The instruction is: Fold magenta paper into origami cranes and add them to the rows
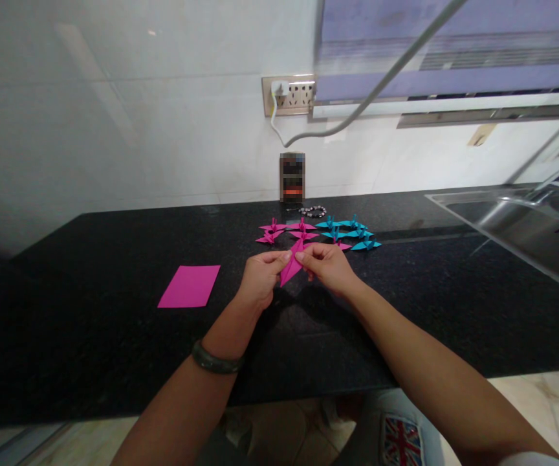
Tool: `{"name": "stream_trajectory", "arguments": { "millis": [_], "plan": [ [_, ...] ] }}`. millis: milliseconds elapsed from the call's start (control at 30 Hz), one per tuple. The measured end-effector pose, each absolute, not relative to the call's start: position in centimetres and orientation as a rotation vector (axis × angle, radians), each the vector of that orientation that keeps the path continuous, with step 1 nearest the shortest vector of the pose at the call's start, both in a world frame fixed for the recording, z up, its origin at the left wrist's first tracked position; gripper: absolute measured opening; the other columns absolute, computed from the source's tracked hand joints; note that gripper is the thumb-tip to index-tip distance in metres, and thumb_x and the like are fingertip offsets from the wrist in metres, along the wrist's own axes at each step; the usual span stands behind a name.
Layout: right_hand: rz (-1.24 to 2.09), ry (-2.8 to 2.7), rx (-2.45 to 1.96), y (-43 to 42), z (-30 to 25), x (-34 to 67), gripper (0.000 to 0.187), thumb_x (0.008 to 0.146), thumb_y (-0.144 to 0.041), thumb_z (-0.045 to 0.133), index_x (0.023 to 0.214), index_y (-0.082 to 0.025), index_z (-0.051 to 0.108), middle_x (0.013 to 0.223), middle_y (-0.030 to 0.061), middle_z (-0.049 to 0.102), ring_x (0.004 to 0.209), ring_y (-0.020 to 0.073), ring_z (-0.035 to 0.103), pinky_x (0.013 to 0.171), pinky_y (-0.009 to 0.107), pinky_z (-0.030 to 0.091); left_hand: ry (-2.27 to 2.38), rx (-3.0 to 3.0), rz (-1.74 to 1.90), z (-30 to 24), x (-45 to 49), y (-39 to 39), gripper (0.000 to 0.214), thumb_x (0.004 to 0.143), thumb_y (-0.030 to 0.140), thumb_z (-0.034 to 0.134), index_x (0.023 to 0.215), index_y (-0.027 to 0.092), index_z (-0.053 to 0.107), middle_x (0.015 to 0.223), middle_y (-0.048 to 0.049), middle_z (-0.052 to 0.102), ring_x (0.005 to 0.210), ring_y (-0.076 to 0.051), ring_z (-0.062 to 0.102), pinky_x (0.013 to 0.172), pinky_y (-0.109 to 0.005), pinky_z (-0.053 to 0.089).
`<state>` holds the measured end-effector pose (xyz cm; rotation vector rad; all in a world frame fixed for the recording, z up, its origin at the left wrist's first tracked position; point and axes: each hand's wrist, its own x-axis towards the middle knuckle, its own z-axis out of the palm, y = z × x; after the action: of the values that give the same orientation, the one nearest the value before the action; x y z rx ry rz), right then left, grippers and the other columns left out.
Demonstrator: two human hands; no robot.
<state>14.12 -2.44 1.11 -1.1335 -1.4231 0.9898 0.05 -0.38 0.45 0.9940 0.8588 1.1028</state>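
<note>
A pink folded origami paper (291, 266), diamond-shaped with pointed ends, is pinched between both hands above the dark counter. My left hand (261, 275) grips its left edge, thumb on top, and a dark bangle circles that wrist. On the other edge, my right hand (330, 264) holds the paper between thumb and fingers. Just beyond the hands lie several pink paper cranes (273, 226) and several blue paper cranes (367, 244), grouped in rows. To the left, a flat pink paper sheet (189, 287) rests on the counter.
Behind the cranes lies a beaded bracelet (313, 211), with a pixelated upright object (292, 178) against the wall. A metal sink (551, 226) is set into the black counter (90, 362) at right. A grey cable (371, 97) hangs across the wall near a socket panel (299, 95).
</note>
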Motion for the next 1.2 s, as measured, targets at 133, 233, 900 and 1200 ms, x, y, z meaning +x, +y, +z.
{"name": "stream_trajectory", "arguments": {
  "millis": [133,233,900,1200],
  "plan": [
    [0.978,-1.429,-1.125,-2.4,0.9,14.1,0.033,0.072,-0.043,0.057,0.056,-0.016,0.049,0.046,-0.004,0.046,0.037,0.0064,0.041,0.038,0.02,0.033,0.888,1.011,1.19,0.6,0.2,-0.4,0.023,0.055,0.026,0.073,0.072,0.011,0.068,0.066,-0.0043,0.066,0.059,-0.012,0.057,0.062,-0.027,0.046],
    [0.973,-1.432,-1.126,-2.4,0.9,14.0,0.032,0.072,-0.042,0.057,0.056,-0.016,0.049,0.045,-0.0042,0.046,0.038,0.0063,0.041,0.038,0.02,0.033,0.905,1.034,1.243,0.6,0.3,-0.4,0.021,0.055,0.025,0.073,0.07,0.012,0.068,0.07,-0.0049,0.067,0.064,-0.013,0.059,0.068,-0.028,0.046],
    [1.071,-1.26,-1.014,-2.5,0.7,13.1,0.027,0.068,-0.043,0.062,0.072,-0.018,0.052,0.052,-0.0068,0.044,0.041,0.0055,0.038,0.037,0.019,0.035,1.116,1.663,1.373,1.3,0.1,-1.3,0.016,0.068,0.029,0.061,0.073,0.016,0.07,0.07,-0.0035,0.068,0.063,-0.015,0.059,0.06,-0.024,0.044],
    [1.052,-1.21,-1.005,-2.5,0.5,13.2,0.025,0.069,-0.042,0.062,0.071,-0.018,0.053,0.055,-0.0056,0.046,0.041,0.0052,0.037,0.037,0.018,0.031,1.094,1.719,1.342,1.3,0.1,-1.4,0.018,0.07,0.03,0.059,0.073,0.014,0.069,0.069,-0.0046,0.067,0.061,-0.014,0.058,0.059,-0.023,0.043]
  ]
}}
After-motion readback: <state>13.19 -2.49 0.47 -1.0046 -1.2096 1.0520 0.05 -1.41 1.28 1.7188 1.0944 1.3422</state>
